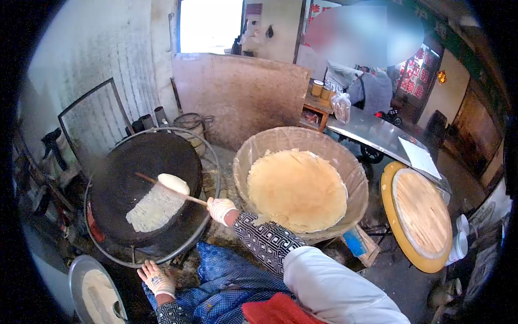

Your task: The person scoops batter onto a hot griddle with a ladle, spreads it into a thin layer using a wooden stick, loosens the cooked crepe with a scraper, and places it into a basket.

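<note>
We note right hand [220, 210] gripping stick [171, 189], apparently spreading pale dough [154, 209] on griddle [116, 186]; left hand [158, 279], fingers open, by ring's [219, 181] near side. Next stroke calls, we judge, for even pressure.

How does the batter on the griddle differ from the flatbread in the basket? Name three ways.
The batter is whitish; the flatbread is golden tan. The batter is an irregular patch, smoothly mounded at one end; the flatbread is broad and roughly round. The batter looks smaller than the flatbread. Both have uneven edges.
</note>
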A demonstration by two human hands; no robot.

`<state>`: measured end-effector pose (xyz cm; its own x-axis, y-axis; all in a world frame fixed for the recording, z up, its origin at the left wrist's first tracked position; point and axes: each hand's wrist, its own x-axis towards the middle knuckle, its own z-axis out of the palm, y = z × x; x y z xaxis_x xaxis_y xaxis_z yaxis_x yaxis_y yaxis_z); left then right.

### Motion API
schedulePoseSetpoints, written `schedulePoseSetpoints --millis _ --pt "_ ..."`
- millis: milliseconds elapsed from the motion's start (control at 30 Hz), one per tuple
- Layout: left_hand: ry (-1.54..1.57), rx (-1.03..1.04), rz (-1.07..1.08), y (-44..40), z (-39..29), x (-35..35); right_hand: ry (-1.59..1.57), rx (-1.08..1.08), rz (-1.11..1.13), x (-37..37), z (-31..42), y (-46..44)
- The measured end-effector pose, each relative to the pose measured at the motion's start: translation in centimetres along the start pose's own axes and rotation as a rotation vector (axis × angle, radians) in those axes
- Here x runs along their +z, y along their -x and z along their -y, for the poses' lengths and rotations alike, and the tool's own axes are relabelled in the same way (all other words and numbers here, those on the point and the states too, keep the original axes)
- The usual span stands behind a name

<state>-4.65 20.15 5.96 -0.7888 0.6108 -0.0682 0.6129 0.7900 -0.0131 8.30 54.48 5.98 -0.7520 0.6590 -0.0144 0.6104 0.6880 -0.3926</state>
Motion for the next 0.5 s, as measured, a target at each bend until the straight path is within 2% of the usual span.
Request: schedulePoseSetpoints --millis 100,167,200,233,300,433,500 --pt "-0.053 0.004 0.057 0.1 1.0 -1.5 0.137 -0.150 -0.095 -0.9 2.0 0.1" --pt "-0.074 -0.006 -0.021 -1.2 2.4 0.7 0.076 -0.185 0.015 -3.4 4.0 2.8" --pt "-0.079 -0.016 -0.046 -1.1 2.4 1.2 0.036 -0.192 -0.002 1.0 1.4 0.5" --pt "-0.093 -0.020 -0.067 -0.9 2.6 1.5 0.172 -0.152 -0.001 -0.9 1.7 1.8" --pt "-0.055 -0.016 -0.081 -1.1 3.8 1.7 0.163 -0.129 -0.118 -0.5 0.5 0.4" --pt "-0.037 -0.090 -0.069 -1.6 4.6 0.5 0.053 -0.165 -0.065 -2.5 4.8 2.9" --pt "0.058 0.020 -0.149 -0.2 1.5 -1.3 0.174 -0.251 0.115 -0.9 3.7 2.5"
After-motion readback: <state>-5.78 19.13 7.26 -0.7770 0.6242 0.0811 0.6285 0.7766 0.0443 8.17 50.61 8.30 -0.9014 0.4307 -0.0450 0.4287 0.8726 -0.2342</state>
